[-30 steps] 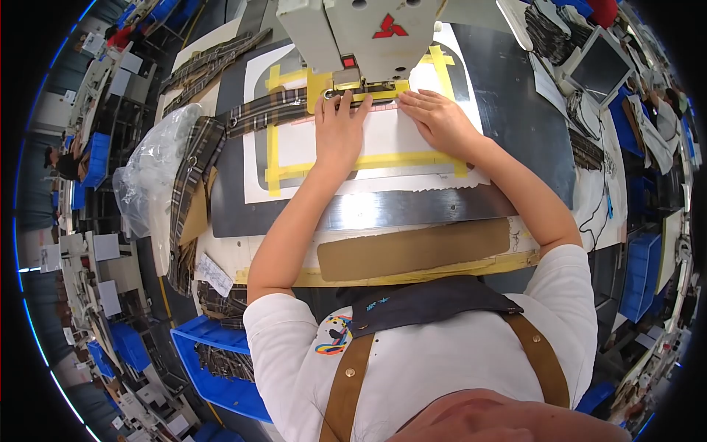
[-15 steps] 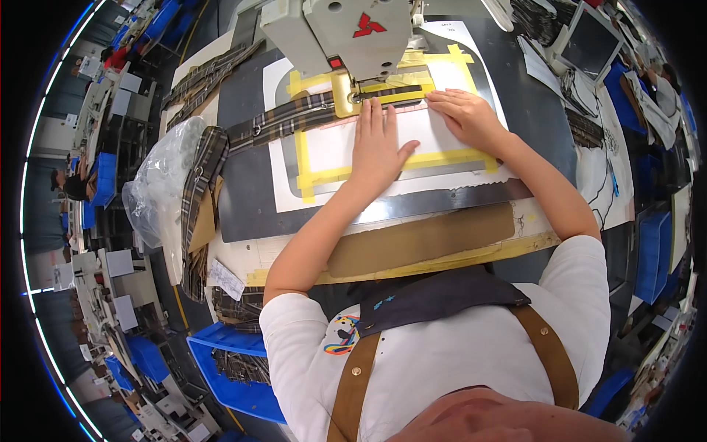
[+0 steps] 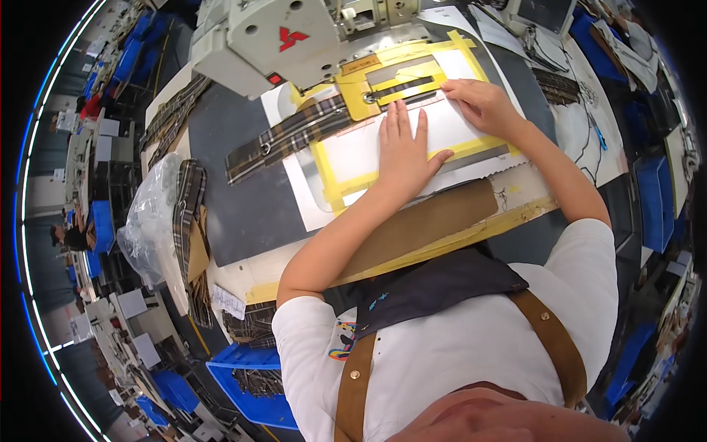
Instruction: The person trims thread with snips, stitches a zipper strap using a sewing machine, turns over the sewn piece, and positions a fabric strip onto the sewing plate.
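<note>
My left hand (image 3: 403,155) lies flat with spread fingers on the white taped template (image 3: 361,151), fingertips at the lower edge of the yellow clamp plate (image 3: 359,92). My right hand (image 3: 486,107) has its fingers bent and drawn together at the right end of a yellow strip (image 3: 416,88), seemingly pinching it; the thumb's contact is hard to make out. A plaid strap (image 3: 294,132) with metal rings runs left from under the clamp plate onto the dark plate. The sewing machine head (image 3: 272,44) stands up and left of the clamp.
A clear plastic bag (image 3: 151,221) and hanging plaid straps (image 3: 189,214) are at the table's left edge. Below is a blue crate (image 3: 265,401) of metal parts. Papers, cables and a monitor (image 3: 541,15) lie to the right. Other workstations and people show farther left.
The clamp plate and template have shifted right from beneath the machine head. The strap's left end now shows on the dark plate. My right fingers have bent inward; the view has tilted.
</note>
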Demonstrator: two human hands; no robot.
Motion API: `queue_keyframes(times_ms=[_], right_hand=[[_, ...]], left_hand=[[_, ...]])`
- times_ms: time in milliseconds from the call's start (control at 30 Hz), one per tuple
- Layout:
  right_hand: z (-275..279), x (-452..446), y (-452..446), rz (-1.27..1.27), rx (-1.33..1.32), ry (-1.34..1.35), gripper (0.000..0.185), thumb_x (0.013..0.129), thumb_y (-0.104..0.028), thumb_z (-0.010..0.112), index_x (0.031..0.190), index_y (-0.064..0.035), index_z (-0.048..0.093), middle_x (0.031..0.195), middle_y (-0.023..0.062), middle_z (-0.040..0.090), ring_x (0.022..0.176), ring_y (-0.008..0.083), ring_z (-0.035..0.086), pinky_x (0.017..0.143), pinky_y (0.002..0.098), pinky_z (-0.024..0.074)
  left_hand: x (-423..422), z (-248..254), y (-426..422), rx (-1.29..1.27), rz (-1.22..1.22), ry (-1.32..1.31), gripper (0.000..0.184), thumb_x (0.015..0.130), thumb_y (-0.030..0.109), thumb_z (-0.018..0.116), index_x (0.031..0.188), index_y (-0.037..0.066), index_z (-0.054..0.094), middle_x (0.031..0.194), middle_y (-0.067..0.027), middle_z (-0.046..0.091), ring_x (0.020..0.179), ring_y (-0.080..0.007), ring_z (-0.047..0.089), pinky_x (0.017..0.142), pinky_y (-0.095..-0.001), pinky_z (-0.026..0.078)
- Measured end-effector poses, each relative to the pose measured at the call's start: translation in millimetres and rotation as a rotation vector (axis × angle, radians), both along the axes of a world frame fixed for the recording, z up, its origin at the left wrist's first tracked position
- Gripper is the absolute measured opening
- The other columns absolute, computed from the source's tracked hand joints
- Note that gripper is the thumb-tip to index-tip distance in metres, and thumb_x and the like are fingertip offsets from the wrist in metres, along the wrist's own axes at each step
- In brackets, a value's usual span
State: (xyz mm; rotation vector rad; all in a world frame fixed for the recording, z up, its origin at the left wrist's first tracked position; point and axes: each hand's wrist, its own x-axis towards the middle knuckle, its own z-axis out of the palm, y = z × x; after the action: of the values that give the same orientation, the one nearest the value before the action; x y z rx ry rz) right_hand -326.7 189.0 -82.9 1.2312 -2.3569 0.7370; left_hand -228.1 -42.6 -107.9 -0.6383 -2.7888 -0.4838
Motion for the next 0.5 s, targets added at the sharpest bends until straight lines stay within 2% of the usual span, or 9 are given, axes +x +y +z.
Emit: queue_keyframes(times_ms=[133,167,267,367,467,500], right_hand=[[15,-3,-1,0.000,0.014,0.017,0.025,0.084,0.005,0.064,0.108,-0.0044,0.067,0.116,0.0100,0.073,0.109,0.0300,0.069,0.094,0.0395,0.0544],[17,-6,-3,0.003,0.032,-0.006,0.025,0.085,0.001,0.066,0.109,-0.0056,0.067,0.114,0.0084,0.072,0.107,0.0302,0.067,0.091,0.0400,0.0537],[23,-14,-20,-0.025,0.034,0.170,0.022,0.085,-0.003,0.070,0.107,-0.0063,0.067,0.112,0.0060,0.069,0.104,0.0291,0.065,0.090,0.0397,0.0528],[16,-27,-29,-0.013,0.125,0.175,0.022,0.084,-0.007,0.072,0.105,-0.0073,0.067,0.109,0.0040,0.067,0.104,0.0273,0.063,0.089,0.0389,0.0522],[17,-40,-32,0.000,0.128,0.301,0.022,0.083,-0.009,0.073,0.105,-0.0075,0.067,0.107,0.0038,0.066,0.101,0.0261,0.063,0.088,0.0379,0.0525],[20,-47,-33,-0.025,0.094,0.368,0.026,0.082,-0.010,0.074,0.107,-0.0077,0.068,0.105,0.0034,0.065,0.099,0.0254,0.062,0.086,0.0368,0.0528]], left_hand=[[0,2,-2,0.001,-0.017,0.029,0.078,0.097,0.056,0.055,0.147,-0.003,0.044,0.157,-0.0292,0.032,0.148,-0.0440,0.026,0.120,-0.0566,0.019],[0,3,-3,0.007,-0.012,0.030,0.076,0.097,0.054,0.056,0.147,-0.002,0.044,0.158,-0.0264,0.033,0.147,-0.0432,0.027,0.120,-0.0558,0.020],[2,8,-5,0.038,-0.040,0.048,0.070,0.096,0.047,0.063,0.144,-0.002,0.047,0.155,-0.0256,0.036,0.146,-0.0440,0.029,0.119,-0.0543,0.023],[6,22,-18,0.167,0.008,-0.050,0.064,0.093,0.037,0.069,0.140,-0.001,0.048,0.150,-0.0249,0.039,0.144,-0.0446,0.031,0.117,-0.0529,0.027],[2,23,-44,0.184,0.125,0.169,0.061,0.091,0.031,0.072,0.137,0.000,0.048,0.146,-0.0249,0.041,0.142,-0.0451,0.033,0.116,-0.0525,0.029],[1,24,-53,0.146,0.160,0.182,0.068,0.090,0.030,0.073,0.141,-0.003,0.042,0.145,-0.0270,0.039,0.143,-0.0443,0.032,0.116,-0.0550,0.027]])
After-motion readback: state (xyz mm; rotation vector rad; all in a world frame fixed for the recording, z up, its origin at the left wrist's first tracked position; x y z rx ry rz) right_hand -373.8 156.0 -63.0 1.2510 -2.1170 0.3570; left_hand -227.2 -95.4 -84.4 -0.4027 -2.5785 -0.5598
